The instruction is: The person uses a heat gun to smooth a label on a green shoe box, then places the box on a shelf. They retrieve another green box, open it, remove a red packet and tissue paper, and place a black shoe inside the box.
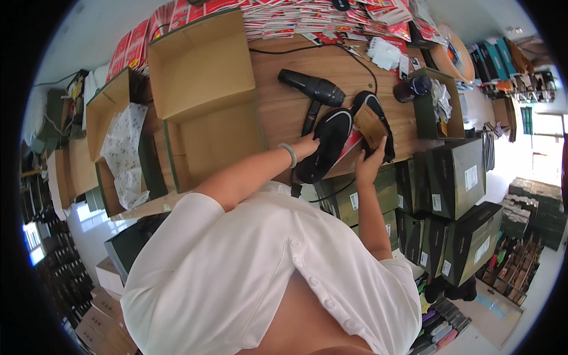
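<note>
Two black shoes lie side by side at the table's near edge. My left hand (306, 146), with a pale bangle on its wrist, grips the side of the left shoe (332, 141), which has a light line along its rim. At the right shoe (389, 125), my right hand (370, 167) pinches the near end of a brown card-like piece (370, 125). The piece lies over the shoe's opening and hides part of it; I cannot tell whether it is inside. Just beyond the left shoe rests a black hair dryer (313, 87), its handle toward me.
An open green-and-brown shoe box (214, 142) stands left of the shoes, beside another box holding patterned tissue (123, 139). Right are a dark jar (412, 89) and a green box (458, 115) with crumpled wrapping. Red printed cards (296, 21) line the back. Stacked shoe boxes (455, 177) stand near right.
</note>
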A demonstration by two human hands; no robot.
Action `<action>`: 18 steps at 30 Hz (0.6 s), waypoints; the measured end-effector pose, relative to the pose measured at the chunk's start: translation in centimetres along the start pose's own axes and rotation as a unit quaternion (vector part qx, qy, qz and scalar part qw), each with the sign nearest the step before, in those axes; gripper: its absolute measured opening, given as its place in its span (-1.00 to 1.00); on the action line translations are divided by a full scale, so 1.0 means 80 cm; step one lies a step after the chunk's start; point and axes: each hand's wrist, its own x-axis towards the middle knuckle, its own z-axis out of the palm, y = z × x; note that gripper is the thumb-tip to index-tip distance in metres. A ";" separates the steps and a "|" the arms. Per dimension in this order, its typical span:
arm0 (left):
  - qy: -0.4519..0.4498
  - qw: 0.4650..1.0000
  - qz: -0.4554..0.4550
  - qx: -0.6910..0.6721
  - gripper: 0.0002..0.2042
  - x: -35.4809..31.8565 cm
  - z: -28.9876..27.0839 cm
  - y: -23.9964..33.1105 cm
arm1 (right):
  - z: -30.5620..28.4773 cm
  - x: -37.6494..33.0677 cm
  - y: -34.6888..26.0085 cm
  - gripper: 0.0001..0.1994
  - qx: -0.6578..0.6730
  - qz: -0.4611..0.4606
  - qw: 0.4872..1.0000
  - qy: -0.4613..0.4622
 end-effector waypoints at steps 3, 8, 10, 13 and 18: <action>0.029 0.996 0.083 -0.028 -0.45 -0.074 -0.034 0.028 | -0.005 -0.014 -0.006 -0.22 0.067 -0.022 0.997 0.040; 0.143 0.952 0.210 -0.170 -0.72 -0.277 -0.178 0.058 | 0.007 -0.045 -0.036 -0.33 0.135 -0.014 0.986 0.098; 0.336 0.889 0.262 -0.166 -0.68 -0.326 -0.246 0.018 | 0.001 -0.044 -0.099 -0.37 0.186 0.050 0.979 0.062; 0.619 0.772 0.143 -0.016 -0.69 -0.411 -0.366 -0.048 | 0.020 -0.038 -0.164 -0.41 0.259 -0.011 0.966 0.019; 0.627 0.661 -0.302 0.281 -0.14 -0.518 -0.480 -0.167 | 0.067 -0.049 -0.316 -0.43 0.339 -0.134 0.925 -0.110</action>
